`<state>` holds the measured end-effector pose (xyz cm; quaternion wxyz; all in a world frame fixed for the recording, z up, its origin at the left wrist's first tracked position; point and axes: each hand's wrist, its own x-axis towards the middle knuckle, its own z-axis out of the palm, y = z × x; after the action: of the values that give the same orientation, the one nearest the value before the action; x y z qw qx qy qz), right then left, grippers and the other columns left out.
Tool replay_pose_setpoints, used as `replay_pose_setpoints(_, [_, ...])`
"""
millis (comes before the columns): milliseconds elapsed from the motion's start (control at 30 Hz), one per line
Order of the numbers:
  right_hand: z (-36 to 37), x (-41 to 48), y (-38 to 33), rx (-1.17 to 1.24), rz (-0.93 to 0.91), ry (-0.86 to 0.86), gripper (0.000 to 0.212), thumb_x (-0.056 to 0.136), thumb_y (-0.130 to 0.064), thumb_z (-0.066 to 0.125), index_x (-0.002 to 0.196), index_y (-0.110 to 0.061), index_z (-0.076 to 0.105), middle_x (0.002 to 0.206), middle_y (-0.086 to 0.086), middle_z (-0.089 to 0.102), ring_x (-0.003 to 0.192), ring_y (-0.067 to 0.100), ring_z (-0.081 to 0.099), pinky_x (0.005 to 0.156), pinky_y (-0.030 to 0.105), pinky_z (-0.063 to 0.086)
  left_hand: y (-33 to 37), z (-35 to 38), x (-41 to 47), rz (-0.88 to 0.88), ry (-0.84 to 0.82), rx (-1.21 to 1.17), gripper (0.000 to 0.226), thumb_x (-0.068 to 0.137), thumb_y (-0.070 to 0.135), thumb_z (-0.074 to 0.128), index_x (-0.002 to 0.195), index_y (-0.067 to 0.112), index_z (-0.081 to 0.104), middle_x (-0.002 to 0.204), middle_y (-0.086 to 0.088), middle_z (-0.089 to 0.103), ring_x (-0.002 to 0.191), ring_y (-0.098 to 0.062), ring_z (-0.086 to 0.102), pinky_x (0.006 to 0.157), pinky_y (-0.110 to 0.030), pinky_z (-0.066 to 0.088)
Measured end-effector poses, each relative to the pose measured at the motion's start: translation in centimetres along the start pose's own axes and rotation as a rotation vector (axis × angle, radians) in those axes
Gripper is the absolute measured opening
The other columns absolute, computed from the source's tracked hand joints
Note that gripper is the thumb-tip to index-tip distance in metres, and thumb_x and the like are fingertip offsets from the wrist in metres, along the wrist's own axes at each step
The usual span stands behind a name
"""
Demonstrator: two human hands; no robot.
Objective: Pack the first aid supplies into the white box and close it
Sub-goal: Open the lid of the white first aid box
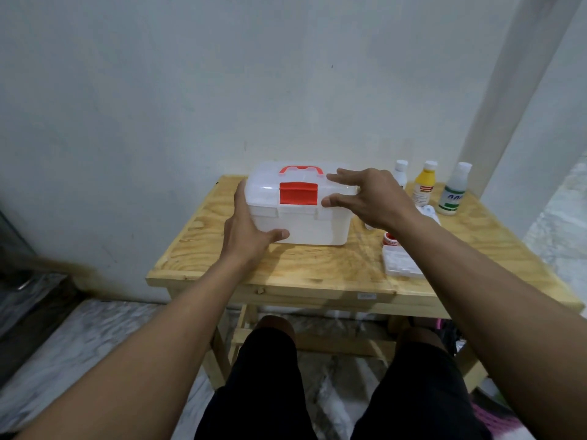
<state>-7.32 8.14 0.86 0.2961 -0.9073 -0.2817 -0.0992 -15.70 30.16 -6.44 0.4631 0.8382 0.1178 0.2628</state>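
The white box (314, 225) with a red latch and red handle stands shut on the wooden table (317, 268), near the wall. My left hand (247, 231) lies flat against the box's left side, thumb on its front lower corner. My right hand (368, 196) hovers with fingers spread at the box's right end; whether it touches is unclear. To the right stand a small white bottle (401, 173), a yellow bottle (424, 184) and a clear bottle with a green label (454, 192). A red-capped small item (390, 239) and a white compartment case (401, 263) lie by my right forearm.
The table stands against a pale wall, with a pillar at the right. White bundled items (428, 212) lie behind my right wrist, partly hidden. My knees in black shorts are below the table's front edge. A dark object sits on the floor at the left.
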Motion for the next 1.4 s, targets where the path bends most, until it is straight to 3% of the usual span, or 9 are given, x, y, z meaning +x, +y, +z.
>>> replay_pose_setpoints(200, [0.1, 0.1, 0.1, -0.092, 0.045, -0.122, 0.076, 0.081, -0.06, 0.069, 0.149, -0.045, 0.039, 0.163, 0.015, 0.026, 0.149, 0.03, 0.028, 0.115, 0.044, 0.029, -1.1, 0.4, 0.2, 0.022, 0.019, -0.075, 0.112, 0.061, 0.02, 0.094, 0.15, 0.033, 0.027, 0.116, 0.02, 0.055, 0.106, -0.01, 0.056, 0.076, -0.016, 0.048])
replay_pose_setpoints(300, [0.2, 0.3, 0.1, -0.083, 0.052, -0.112, 0.073, 0.083, -0.059, 0.069, 0.148, -0.045, 0.04, 0.162, 0.013, 0.03, 0.146, 0.031, 0.033, 0.113, 0.043, 0.032, -1.1, 0.7, 0.3, 0.017, 0.034, -0.08, 0.108, 0.062, 0.02, 0.094, 0.15, 0.028, 0.032, 0.118, 0.02, 0.053, 0.107, -0.007, 0.053, 0.074, -0.009, 0.043])
replay_pose_setpoints(533, [-0.1, 0.8, 0.5, 0.023, 0.096, -0.044, 0.071, 0.075, -0.059, 0.076, 0.14, -0.038, 0.056, 0.152, 0.009, 0.048, 0.137, 0.028, 0.047, 0.106, 0.044, 0.041, -1.2, 1.1, 0.3, -0.005, 0.063, -0.082, 0.088, 0.064, 0.021, 0.093, 0.139, 0.022, 0.048, 0.114, 0.014, 0.06, 0.107, -0.012, 0.057, 0.073, -0.014, 0.046])
replay_pose_setpoints(800, [-0.7, 1.6, -0.4, 0.165, 0.107, 0.017, 0.07, 0.075, -0.062, 0.075, 0.136, -0.03, 0.062, 0.141, 0.0, 0.06, 0.128, 0.019, 0.057, 0.1, 0.033, 0.043, -1.4, 1.0, 0.2, -0.009, 0.04, -0.097, 0.093, 0.06, 0.028, 0.095, 0.14, 0.028, 0.045, 0.113, 0.02, 0.06, 0.108, -0.009, 0.061, 0.082, -0.022, 0.052])
replay_pose_setpoints(933, [-1.4, 1.7, 0.2, 0.153, 0.11, 0.022, 0.078, 0.075, -0.065, 0.073, 0.141, -0.026, 0.058, 0.145, -0.002, 0.056, 0.125, 0.017, 0.059, 0.093, 0.03, 0.041, -1.1, 0.0, 0.3, -0.017, 0.006, -0.078, 0.068, 0.086, 0.037, 0.07, 0.144, 0.028, 0.037, 0.116, 0.009, 0.064, 0.099, -0.011, 0.063, 0.074, -0.025, 0.047])
replay_pose_setpoints(1033, [-1.9, 2.0, 0.3, 0.167, 0.121, 0.037, 0.08, 0.074, -0.068, 0.072, 0.14, -0.025, 0.058, 0.145, -0.001, 0.057, 0.132, 0.017, 0.053, 0.095, 0.031, 0.042, -0.8, -0.8, 0.4, 0.026, 0.018, -0.009, 0.049, 0.087, 0.033, 0.04, 0.136, 0.027, 0.037, 0.088, -0.002, 0.071, 0.08, -0.02, 0.064, 0.064, -0.034, 0.044])
replay_pose_setpoints(1200, [-2.9, 2.9, 0.4, 0.189, 0.106, 0.06, 0.074, 0.076, -0.068, 0.069, 0.134, -0.021, 0.062, 0.134, 0.004, 0.064, 0.123, 0.015, 0.058, 0.089, 0.028, 0.044, -1.0, -2.0, 2.5, -0.03, 0.097, 0.049, 0.051, 0.083, 0.039, 0.028, 0.132, 0.033, 0.043, 0.081, 0.005, 0.068, 0.091, -0.031, 0.068, 0.086, -0.046, 0.049])
replay_pose_setpoints(1300, [-3.4, 3.5, 0.6, 0.209, 0.115, 0.076, 0.073, 0.075, -0.072, 0.067, 0.128, -0.021, 0.065, 0.128, 0.003, 0.067, 0.118, 0.014, 0.061, 0.09, 0.031, 0.047, 0.2, -2.7, 4.8, -0.127, 0.104, 0.125, 0.047, 0.091, 0.034, 0.042, 0.137, 0.027, 0.049, 0.095, 0.005, 0.066, 0.103, -0.027, 0.06, 0.086, -0.034, 0.04])
replay_pose_setpoints(1400, [-3.6, 4.2, 0.6, 0.224, 0.132, 0.09, 0.077, 0.072, -0.078, 0.064, 0.123, -0.022, 0.067, 0.121, 0.003, 0.07, 0.112, 0.014, 0.064, 0.094, 0.036, 0.051, 1.5, -3.6, 8.2, -0.31, -0.028, -0.141, 0.057, 0.089, 0.022, 0.058, 0.144, 0.03, 0.047, 0.132, 0.0, 0.059, 0.119, -0.024, 0.054, 0.1, -0.041, 0.045])
